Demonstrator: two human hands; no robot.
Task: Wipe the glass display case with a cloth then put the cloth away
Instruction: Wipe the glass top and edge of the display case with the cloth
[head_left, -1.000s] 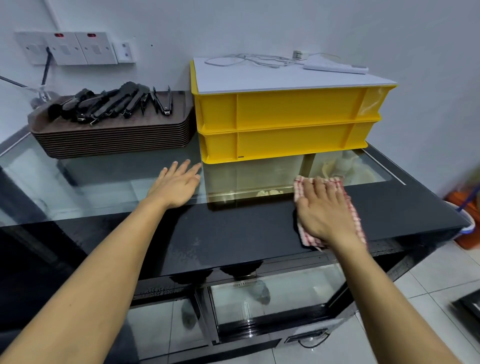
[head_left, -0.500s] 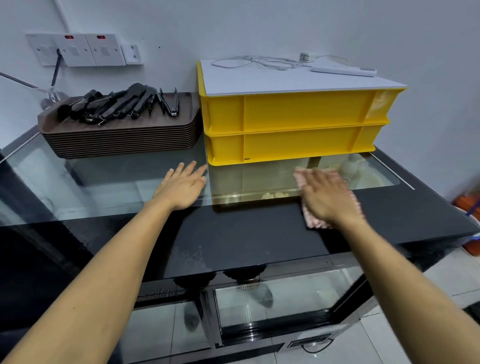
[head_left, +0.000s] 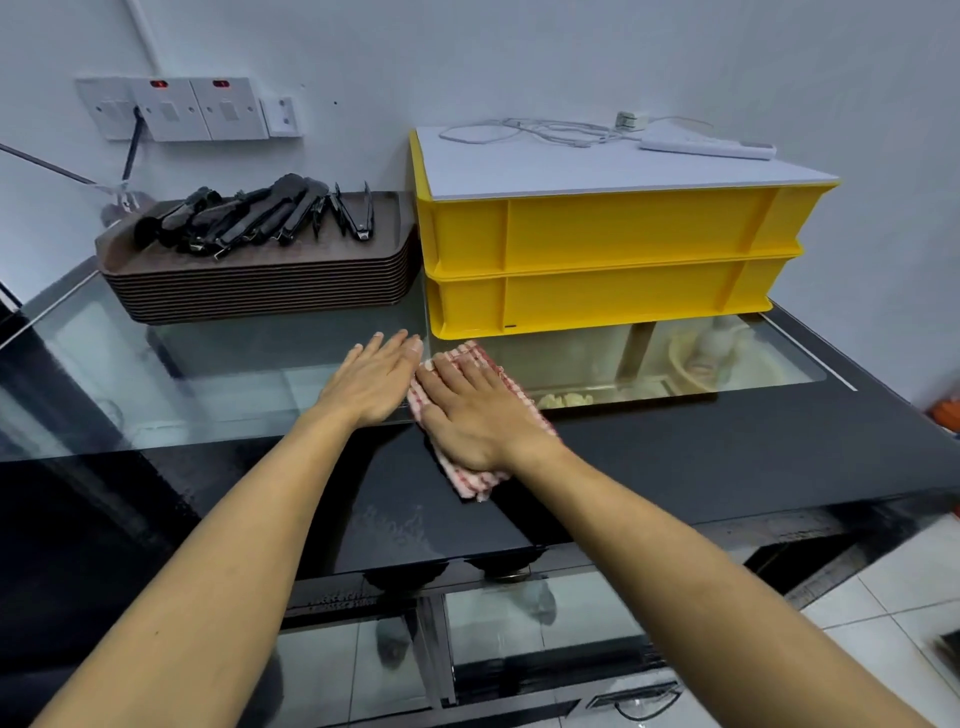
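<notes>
The glass display case (head_left: 218, 379) spreads under both grips, its clear top panel running back toward the wall and a black band along its near edge. Just beyond the right grip, two stacked yellow crates (head_left: 613, 260) sit on the glass, capped by a white board (head_left: 597, 158) that carries a coiled white cable (head_left: 524, 130) and a power strip (head_left: 706, 148). Beyond the left grip and off to its left, a stack of brown trays (head_left: 270, 283) holds a heap of black tongs (head_left: 249, 215). Wall sockets (head_left: 176, 109) are fixed above them. The red-and-white checked cloth (head_left: 470, 480) lies flat where the glass meets the black band, directly under the right grip (head_left: 475, 415), which presses down on it with fingers straight and spread, nothing curled round the fabric. The left grip (head_left: 371, 382) rests palm down on the glass just beside it, fingers straight and together, holding nothing, its little-finger side touching or nearly touching the cloth's far corner.
</notes>
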